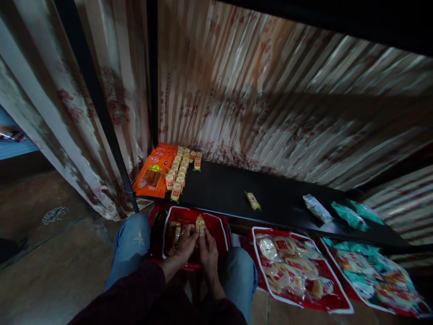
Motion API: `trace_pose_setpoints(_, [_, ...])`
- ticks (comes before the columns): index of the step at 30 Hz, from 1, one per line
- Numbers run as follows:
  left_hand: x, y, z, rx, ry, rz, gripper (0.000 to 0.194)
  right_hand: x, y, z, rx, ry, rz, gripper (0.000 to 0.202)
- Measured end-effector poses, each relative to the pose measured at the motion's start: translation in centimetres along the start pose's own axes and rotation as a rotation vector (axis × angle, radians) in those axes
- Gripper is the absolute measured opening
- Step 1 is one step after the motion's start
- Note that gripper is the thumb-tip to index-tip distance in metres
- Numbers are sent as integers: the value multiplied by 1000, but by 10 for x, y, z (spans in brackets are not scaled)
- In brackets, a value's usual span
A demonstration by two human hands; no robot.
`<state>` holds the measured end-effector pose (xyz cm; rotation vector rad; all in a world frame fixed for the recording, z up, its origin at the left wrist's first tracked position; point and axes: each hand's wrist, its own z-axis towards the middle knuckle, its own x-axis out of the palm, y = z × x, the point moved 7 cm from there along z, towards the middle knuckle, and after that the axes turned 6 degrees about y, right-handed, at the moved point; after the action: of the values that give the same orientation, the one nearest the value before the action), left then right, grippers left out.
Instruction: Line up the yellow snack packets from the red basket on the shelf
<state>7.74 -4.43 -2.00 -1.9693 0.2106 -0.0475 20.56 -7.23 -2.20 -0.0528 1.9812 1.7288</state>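
Observation:
Between my knees, over a red basket (pixel 221 225) with a white rim, I hold a small yellow wrapped snack (pixel 200 223) upright. My right hand (pixel 209 253) grips it from the right, with thumb and fingers at its lower part. From the left, my left hand (pixel 186 243) closes on its lower left side, fingers bent. More yellow wrapped snacks (pixel 174 237) lie in the basket below, partly hidden by my hands. On the black shelf (pixel 219 189) ahead, rows of similar yellow snacks (pixel 178 174) stand beside orange packets (pixel 152 174).
A single yellow snack (pixel 253 201) lies mid-shelf; a whitish packet (pixel 318 208) and teal packets (pixel 349 215) are at the right. Below are red baskets of round wrapped pastries (pixel 291 262) and teal-and-white packets (pixel 375 271). A black post (pixel 98 99) and pleated curtains (pixel 237 90) bound the shelf.

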Motion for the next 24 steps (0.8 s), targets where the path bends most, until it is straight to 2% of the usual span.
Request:
trace_pose_setpoints(3, [-2, -23, -3, 105, 34, -12, 14, -4, 20, 2, -5, 23, 48, 69])
trace_pose_setpoints(6, [-5, -44, -2, 192, 41, -12, 17, -6, 44, 10, -47, 42, 32, 55])
trace_pose_setpoints(8, [-9, -56, 2, 232, 0, 13, 16, -5, 58, 19, -86, 56, -2, 48])
trace_pose_setpoints(11, [-14, -70, 10, 282, -67, 55, 16, -3, 73, 34, -102, 44, -34, 48])
trace_pose_setpoints(17, [-18, -92, 24, 418, -124, 76, 16, 9, 87, 59, -98, 91, 17, 49])
trace_pose_setpoints(24, [-24, -104, 49, 441, -217, 59, 22, 20, 90, 96, -189, 12, 29, 48])
